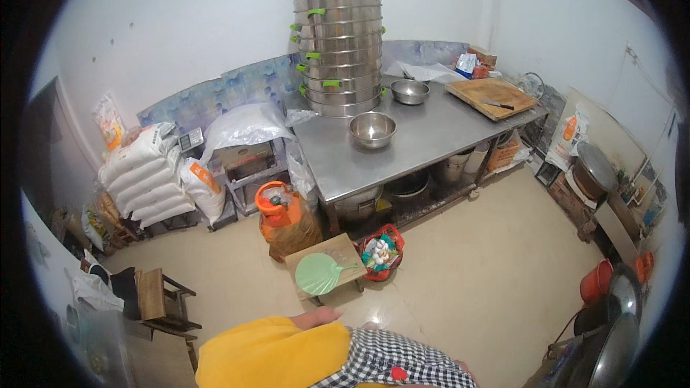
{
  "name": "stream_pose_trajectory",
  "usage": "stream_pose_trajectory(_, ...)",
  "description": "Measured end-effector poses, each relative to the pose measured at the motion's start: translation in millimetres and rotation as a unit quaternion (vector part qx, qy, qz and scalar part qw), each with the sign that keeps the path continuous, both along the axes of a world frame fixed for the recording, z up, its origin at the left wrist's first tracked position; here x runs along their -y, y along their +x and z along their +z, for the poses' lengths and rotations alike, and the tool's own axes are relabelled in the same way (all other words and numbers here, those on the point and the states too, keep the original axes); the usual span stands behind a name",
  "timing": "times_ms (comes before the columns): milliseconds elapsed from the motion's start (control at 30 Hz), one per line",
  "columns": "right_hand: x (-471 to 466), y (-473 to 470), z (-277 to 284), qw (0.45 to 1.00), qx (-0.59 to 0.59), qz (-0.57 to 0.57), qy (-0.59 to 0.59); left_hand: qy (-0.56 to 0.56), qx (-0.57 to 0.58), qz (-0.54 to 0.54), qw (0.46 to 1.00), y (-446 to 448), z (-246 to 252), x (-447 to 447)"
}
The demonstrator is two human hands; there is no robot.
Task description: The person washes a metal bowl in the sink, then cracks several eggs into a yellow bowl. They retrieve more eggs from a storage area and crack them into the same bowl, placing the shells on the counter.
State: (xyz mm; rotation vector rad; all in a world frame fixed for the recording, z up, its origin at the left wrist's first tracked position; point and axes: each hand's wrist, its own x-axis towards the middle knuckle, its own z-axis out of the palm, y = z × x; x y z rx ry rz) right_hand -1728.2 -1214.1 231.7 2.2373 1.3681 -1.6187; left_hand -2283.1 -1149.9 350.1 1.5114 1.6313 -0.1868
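My left hand (322,314) shows at the end of a yellow sleeve (269,350), low in the head view, below a small wooden stool (345,248). Its fingers are too small and blurred to read. On the stool lies a green plastic hand fan (318,274), apart from the hand. A sliver of skin at the right edge of the black-and-white checked apron (409,355) may be my right hand (467,371); its fingers are hidden. Right of the stool stands a red basket (396,267) with garlic bulbs (381,251).
Ahead is a steel table (334,167) with a tall stack of steamer tiers (345,43), metal bowls (372,130) and a cutting board (485,91) bearing a knife (497,104). An orange gas cylinder (275,215) is left of the stool. Stacked sacks (145,172) stand far left; woks (625,291) far right.
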Motion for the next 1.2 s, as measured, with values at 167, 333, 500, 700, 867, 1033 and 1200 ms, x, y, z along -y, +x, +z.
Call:
stream_pose_trajectory(167, -119, -20, 17, 0.998, -0.018, 0.045, 0.031, 0.072, -0.031, -0.25, 0.965, -30, -94, -63)
stream_pose_trajectory(333, -213, -9, 19, 0.996, 0.004, 0.085, 0.04, 0.122, -0.101, -0.279, 0.947, -20, -118, -178)
stream_pose_trajectory(500, -253, 42, 0, 0.989, 0.052, 0.133, 0.041, 0.165, -0.062, -0.102, 0.979, 26, -51, -285)
stream_pose_trajectory(700, -296, 60, 9, 0.997, -0.001, 0.011, 0.073, 0.192, 0.004, -0.085, 0.978, 66, -40, -357)
stream_pose_trajectory(867, -378, 111, 4, 0.996, -0.031, 0.084, 0.026, 0.087, -0.113, -0.145, 0.979, 82, -68, -364)
stream_pose_trajectory(1033, -498, 183, 83, 0.998, 0.005, 0.055, -0.027, 0.023, -0.122, -0.128, 0.984, 104, -66, -360)
stream_pose_trajectory(1200, -609, 199, 120, 0.999, 0.019, -0.015, -0.025, -0.076, 0.139, 0.431, 0.889, 166, 0, -401)
